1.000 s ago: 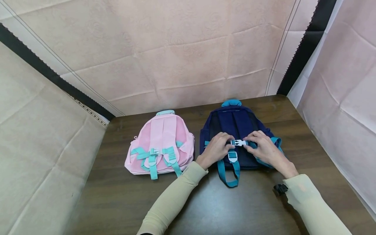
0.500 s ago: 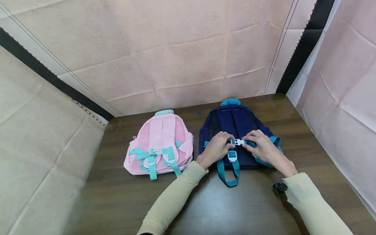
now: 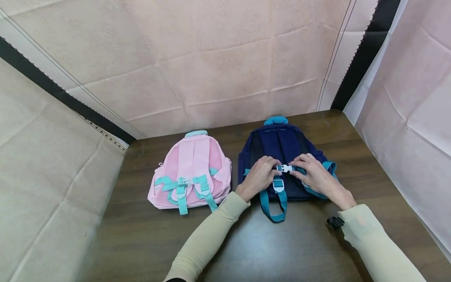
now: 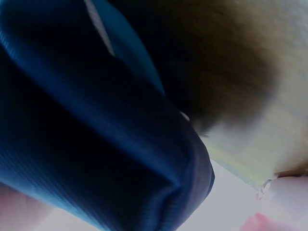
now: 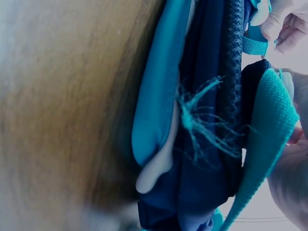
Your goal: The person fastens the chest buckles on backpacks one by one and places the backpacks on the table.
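Note:
A navy backpack (image 3: pixel 273 141) lies on the table with its strap side up. Across its middle is a white side-release buckle (image 3: pixel 284 168) on teal webbing. My left hand (image 3: pixel 260 175) pinches the buckle's left end between thumb and fingers. From the other side, my right hand (image 3: pixel 314 174) grips the right end beside its webbing. The two buckle halves meet between my fingertips, with little of the prongs showing. In the right wrist view, a teal strap (image 5: pixel 267 125) hides part of my right hand (image 5: pixel 291 178). Navy fabric (image 4: pixel 96 125) fills much of the left wrist view.
To the left lies a pink backpack (image 3: pixel 193 160) with mint straps, close to my left forearm. A teal strap loop (image 3: pixel 273 207) hangs off the navy backpack onto the brown table (image 3: pixel 267 250). Pale cloth walls (image 3: pixel 218 70) rise behind and at both sides.
The buckle's right half has slid left into the left half, so less of the prongs shows. My right hand has shifted slightly left with it. The head view has tilted slightly.

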A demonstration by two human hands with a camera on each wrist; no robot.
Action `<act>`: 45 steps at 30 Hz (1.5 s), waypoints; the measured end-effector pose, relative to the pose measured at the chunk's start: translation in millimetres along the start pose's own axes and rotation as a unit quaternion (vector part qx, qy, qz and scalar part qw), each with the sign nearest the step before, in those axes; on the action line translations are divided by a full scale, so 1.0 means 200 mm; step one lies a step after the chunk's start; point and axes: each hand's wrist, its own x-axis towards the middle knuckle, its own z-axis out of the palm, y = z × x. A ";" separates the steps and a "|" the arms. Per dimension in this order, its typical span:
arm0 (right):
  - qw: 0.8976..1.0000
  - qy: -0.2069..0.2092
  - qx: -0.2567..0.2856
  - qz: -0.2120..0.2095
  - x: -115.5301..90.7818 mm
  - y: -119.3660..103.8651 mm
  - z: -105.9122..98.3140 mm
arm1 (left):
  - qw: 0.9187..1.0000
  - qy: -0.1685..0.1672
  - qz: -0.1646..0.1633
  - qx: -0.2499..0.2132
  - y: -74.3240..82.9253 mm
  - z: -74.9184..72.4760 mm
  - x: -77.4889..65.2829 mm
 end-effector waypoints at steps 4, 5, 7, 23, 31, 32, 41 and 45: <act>1.000 0.008 0.001 -0.011 0.01 0.00 0.00 | 1.000 0.001 0.001 0.001 0.00 0.00 0.00; 1.000 0.009 0.001 -0.012 0.01 0.00 0.00 | 1.000 0.001 0.002 -0.001 0.00 -0.01 0.00; 1.000 0.010 0.001 -0.014 0.01 0.00 0.00 | 1.000 0.003 0.002 0.001 0.00 -0.01 0.00; 1.000 -0.005 0.006 -0.009 0.03 -0.02 0.03 | 1.000 0.015 0.005 0.012 -0.01 0.01 -0.01; 1.000 -0.019 0.013 0.013 0.03 -0.01 0.03 | 1.000 0.000 0.002 0.023 0.00 0.00 -0.02; 1.000 -0.020 0.014 0.015 0.03 -0.02 0.03 | 1.000 -0.004 0.001 0.030 0.01 0.00 -0.02; 0.999 -0.018 0.018 0.035 0.02 -0.02 0.04 | 0.999 -0.010 -0.010 0.046 0.00 -0.02 -0.05; 0.999 -0.017 0.018 0.039 0.01 -0.02 0.05 | 0.999 -0.005 -0.004 0.051 -0.04 -0.01 -0.08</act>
